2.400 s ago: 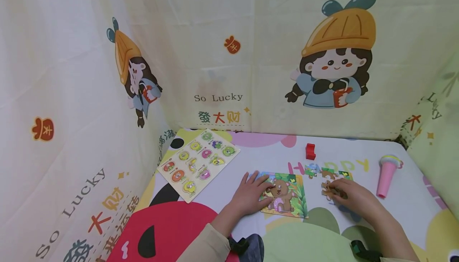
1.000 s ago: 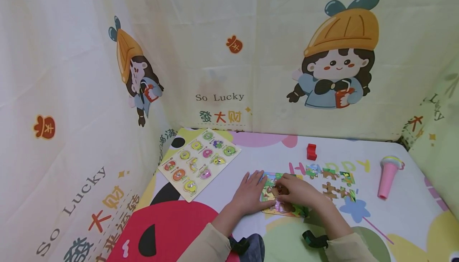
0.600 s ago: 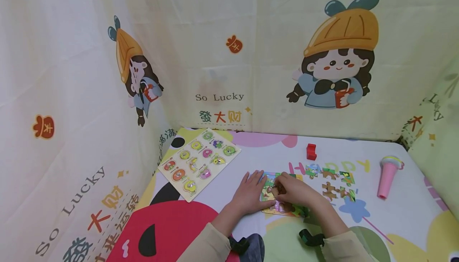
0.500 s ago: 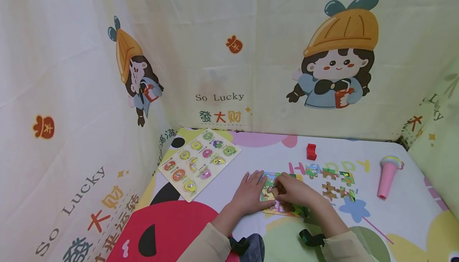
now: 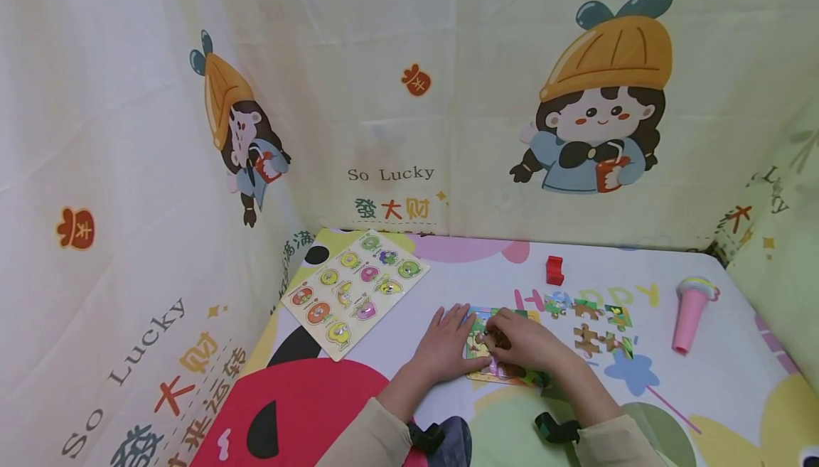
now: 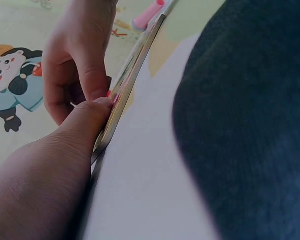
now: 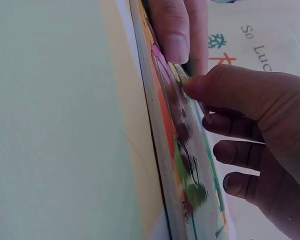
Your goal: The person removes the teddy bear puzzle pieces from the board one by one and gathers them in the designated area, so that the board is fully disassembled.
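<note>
The person's right hand (image 5: 527,341) is narrowed to a pinch: thumb and forefinger meet on a small, flat brown jigsaw piece (image 5: 502,340), its seating partly hidden by the fingers. Beneath it lies a thin, square puzzle board (image 5: 505,381) with a colourful printed picture, flat on the patterned white tablecloth (image 5: 457,275). The left hand (image 5: 443,346) lies spread, fingers straight, over the board's left side, its thumb on the near edge.

If the piece is tilted or turned slightly wrong, its tab could catch on a neighbour and lift it. A hard sideways push could skid the board, should the left hand ease off. The right fingers also screen the join, so a poor fit might pass unnoticed.

To the board's right, five loose jigsaw pieces (image 5: 587,339) lie in two rows; a sweep of the right forearm could scatter them. Farther out are a red plastic block (image 5: 554,271), a pink toy microphone (image 5: 689,318) and, leftward, a cream fruit-puzzle board (image 5: 355,330).
</note>
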Motion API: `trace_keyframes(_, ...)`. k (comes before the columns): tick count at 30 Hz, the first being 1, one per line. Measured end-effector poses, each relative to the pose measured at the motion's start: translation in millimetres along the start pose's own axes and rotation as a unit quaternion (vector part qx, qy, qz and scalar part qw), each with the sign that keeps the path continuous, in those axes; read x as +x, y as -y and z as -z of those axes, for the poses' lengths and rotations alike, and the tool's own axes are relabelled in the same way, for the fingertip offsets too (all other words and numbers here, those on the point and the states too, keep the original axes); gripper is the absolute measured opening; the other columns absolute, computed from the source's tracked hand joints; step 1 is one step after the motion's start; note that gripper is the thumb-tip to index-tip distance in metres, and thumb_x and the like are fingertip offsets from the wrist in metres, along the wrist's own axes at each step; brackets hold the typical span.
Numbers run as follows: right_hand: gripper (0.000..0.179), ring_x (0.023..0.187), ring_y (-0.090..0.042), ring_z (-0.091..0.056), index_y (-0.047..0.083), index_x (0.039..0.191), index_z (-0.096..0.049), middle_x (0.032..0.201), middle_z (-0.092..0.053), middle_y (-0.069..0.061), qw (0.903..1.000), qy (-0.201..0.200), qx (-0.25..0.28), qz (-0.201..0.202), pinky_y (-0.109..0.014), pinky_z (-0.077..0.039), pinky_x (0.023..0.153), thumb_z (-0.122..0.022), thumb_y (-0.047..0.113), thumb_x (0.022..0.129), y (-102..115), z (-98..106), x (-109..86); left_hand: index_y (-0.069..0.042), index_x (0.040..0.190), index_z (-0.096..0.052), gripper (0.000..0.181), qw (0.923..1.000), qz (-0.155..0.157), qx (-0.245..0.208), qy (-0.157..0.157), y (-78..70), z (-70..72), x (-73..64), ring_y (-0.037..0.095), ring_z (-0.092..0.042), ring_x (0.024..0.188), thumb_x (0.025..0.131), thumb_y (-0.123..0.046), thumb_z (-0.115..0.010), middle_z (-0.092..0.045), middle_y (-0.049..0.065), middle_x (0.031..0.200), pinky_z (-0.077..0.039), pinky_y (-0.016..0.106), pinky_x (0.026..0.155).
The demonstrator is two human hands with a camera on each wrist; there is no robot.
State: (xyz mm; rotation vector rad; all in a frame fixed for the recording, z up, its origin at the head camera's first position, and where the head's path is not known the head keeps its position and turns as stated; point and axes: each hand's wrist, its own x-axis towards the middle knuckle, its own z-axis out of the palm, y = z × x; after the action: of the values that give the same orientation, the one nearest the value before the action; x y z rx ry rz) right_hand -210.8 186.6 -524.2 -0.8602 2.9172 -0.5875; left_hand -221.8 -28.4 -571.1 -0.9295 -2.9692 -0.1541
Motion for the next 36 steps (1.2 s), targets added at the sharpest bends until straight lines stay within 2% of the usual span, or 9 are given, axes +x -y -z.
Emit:
trace_keyframes(9,0.038,0.090,-0.008,-0.059,0.017,0.116,-0.064,0.107,-0.059,0.006,0.9996,-0.019,-0.015,-0.016,-0.036,-0.057,0.084,-0.078,0.030,0.084,-4.6,11.7,-10.3,-0.020,0.156,-0.032,0.096,1.0000,0.005,0.001,0.002,-0.8,-3.2,0.5,0.018,-0.019,0.153,0.084,-0.085,-0.035,-0.024,-0.001,0.164,-0.016,0.047,0.125)
trace_keyframes(12,0.039,0.092,-0.013,-0.060,0.014,0.118,-0.064,0.109,-0.060,0.002,0.9994,-0.022,-0.004,-0.027,-0.040,-0.057,0.084,-0.078,0.027,0.084,-10.3,19.2,-17.6,-0.020,0.156,-0.031,0.097,1.0000,0.005,-0.002,0.005,-0.5,-2.8,0.3,0.018,-0.019,0.153,0.084,-0.085,-0.035,-0.024,-0.001,0.164,-0.016,0.047,0.125)
trace_keyframes(17,0.041,0.106,-0.027,-0.063,0.011,0.123,-0.063,0.121,-0.060,-0.006,0.9975,-0.029,0.016,-0.062,-0.048,-0.055,0.090,-0.076,0.024,0.085,-26.6,31.6,-31.8,-0.020,0.156,-0.031,0.097,0.9999,0.002,-0.010,0.004,0.8,-1.5,-0.5,0.019,-0.020,0.153,0.084,-0.084,-0.036,-0.024,0.000,0.165,-0.016,0.047,0.125)
trace_keyframes(24,0.034,0.093,-0.017,-0.056,0.013,0.117,-0.065,0.110,-0.062,0.000,0.9931,-0.056,0.023,-0.101,-0.039,-0.052,0.080,-0.076,0.023,0.086,-53.7,41.4,-51.8,-0.021,0.156,-0.031,0.096,0.9999,0.009,-0.010,0.006,1.5,0.9,-1.8,0.017,-0.019,0.153,0.084,-0.085,-0.035,-0.024,-0.001,0.164,-0.016,0.046,0.125)
trace_keyframes(30,0.032,0.092,-0.016,-0.055,0.015,0.116,-0.065,0.109,-0.061,0.000,0.9899,-0.050,0.043,-0.126,-0.037,-0.052,0.078,-0.073,0.032,0.089,-71.9,44.1,-65.2,-0.019,0.155,-0.033,0.095,0.9997,0.003,-0.022,0.003,2.0,3.9,-2.9,0.018,-0.022,0.153,0.085,-0.082,-0.039,-0.027,0.000,0.163,-0.018,0.045,0.124)
trace_keyframes(32,0.032,0.094,-0.017,-0.055,0.016,0.116,-0.065,0.111,-0.060,-0.001,0.9901,-0.045,0.048,-0.125,-0.038,-0.053,0.079,-0.073,0.032,0.089,-76.5,43.8,-68.1,-0.018,0.155,-0.034,0.094,0.9997,0.002,-0.023,-0.001,3.2,5.3,-3.4,0.019,-0.023,0.152,0.085,-0.082,-0.040,-0.029,0.001,0.163,-0.019,0.045,0.124)
trace_keyframes(36,0.032,0.105,-0.027,-0.057,0.017,0.115,-0.066,0.119,-0.059,-0.008,0.9909,-0.042,0.048,-0.119,-0.048,-0.055,0.088,-0.076,0.027,0.086,-82.1,42.3,-72.2,-0.018,0.155,-0.034,0.095,0.9997,0.004,-0.023,-0.001,6.6,5.9,-3.7,0.020,-0.024,0.152,0.085,-0.082,-0.040,-0.029,0.001,0.163,-0.019,0.044,0.124)
